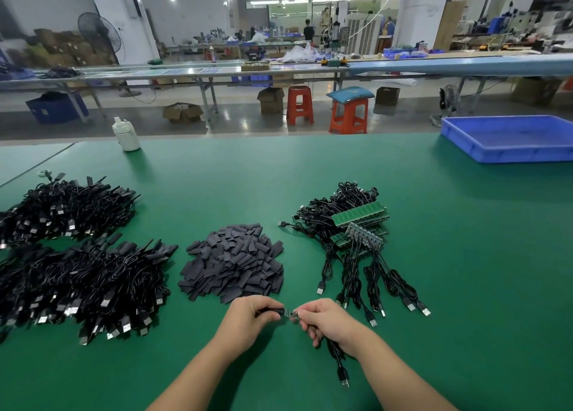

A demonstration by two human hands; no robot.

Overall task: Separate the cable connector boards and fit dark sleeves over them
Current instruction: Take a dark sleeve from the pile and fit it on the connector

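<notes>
Connector board (290, 314): between both hands, right hand (328, 320) pinching its cable end, left hand (251, 317) gripping dark sleeve (274, 312) at its other end. Sleeve pile (234, 260) just beyond hands on worktop (465, 255).

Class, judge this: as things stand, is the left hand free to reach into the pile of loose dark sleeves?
Probably not yet. The pile of dark sleeves lies just ahead with nothing between, but the left hand already pinches a sleeve against the small board held by the right hand.
</notes>
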